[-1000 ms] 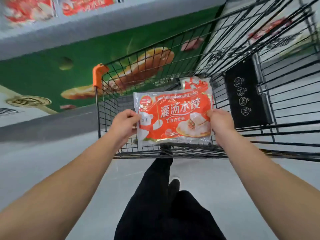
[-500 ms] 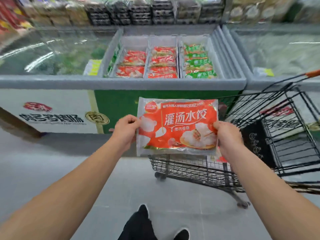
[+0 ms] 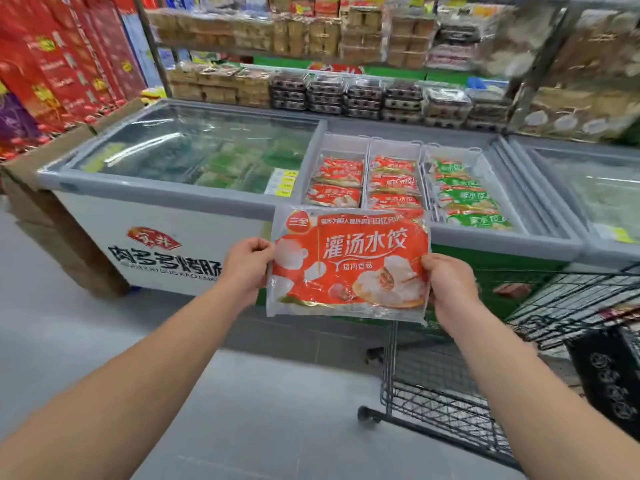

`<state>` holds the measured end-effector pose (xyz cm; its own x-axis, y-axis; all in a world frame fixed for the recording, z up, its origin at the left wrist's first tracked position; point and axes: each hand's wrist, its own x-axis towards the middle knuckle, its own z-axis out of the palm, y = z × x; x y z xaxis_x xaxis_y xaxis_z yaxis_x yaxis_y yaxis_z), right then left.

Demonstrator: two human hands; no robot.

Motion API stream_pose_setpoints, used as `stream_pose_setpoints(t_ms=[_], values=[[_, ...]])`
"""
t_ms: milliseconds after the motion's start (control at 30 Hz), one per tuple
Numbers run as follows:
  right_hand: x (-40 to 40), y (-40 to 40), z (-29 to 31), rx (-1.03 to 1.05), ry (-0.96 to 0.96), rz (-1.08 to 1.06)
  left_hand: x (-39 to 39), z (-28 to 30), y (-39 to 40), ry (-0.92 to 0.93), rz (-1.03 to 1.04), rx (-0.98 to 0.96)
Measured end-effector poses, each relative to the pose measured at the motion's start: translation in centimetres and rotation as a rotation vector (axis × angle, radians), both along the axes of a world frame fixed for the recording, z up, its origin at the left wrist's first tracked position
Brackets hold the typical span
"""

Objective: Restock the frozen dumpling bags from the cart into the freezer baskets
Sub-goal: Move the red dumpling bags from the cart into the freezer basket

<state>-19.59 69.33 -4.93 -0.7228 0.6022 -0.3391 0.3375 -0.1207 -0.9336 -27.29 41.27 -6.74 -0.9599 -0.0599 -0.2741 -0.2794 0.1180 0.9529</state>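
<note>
change since a second ago: you have lifted the dumpling bag [image 3: 349, 263] out of the cart [image 3: 450, 403] and turned toward the freezer [image 3: 214, 199]; the bag, which was inside the cart's wire walls, is now in the air in front of the freezer's near rim.
meaning for the task: judged from this, the pick-up is done and the carry is under way; the placing step is not yet done.
left grip: your left hand [image 3: 247, 265] pinches the bag's left edge, fingers curled round it.
right grip: your right hand [image 3: 446, 285] pinches the bag's right edge in the same way.
bag position: held flat-on to you, printed face toward you, slightly tilted, above the floor and just short of the freezer baskets [image 3: 394, 150].
bag appearance: orange-red print with large white characters, a round logo at upper left, pictured dumplings at lower right, clear margins round the edge; the film looks slightly crinkled.
target: the two left baskets hold matching red bags [image 3: 337, 195]; the right basket holds green bags [image 3: 460, 192].
freezer lid: the section over the baskets is open; the glass to the left is closed.
</note>
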Motion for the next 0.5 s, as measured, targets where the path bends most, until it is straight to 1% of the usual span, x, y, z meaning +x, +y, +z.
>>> stream_pose_setpoints(t_ms=[200, 500], values=[[-4.8, -4.7, 0.0, -0.005, -0.014, -0.004, -5.6, -0.2, -4.9, -0.038, 0.0, 0.0], [-14.7, -4.8, -1.7, -0.088, -0.039, -0.033, -14.8, -2.0, -5.0, -0.065, 0.015, 0.011]])
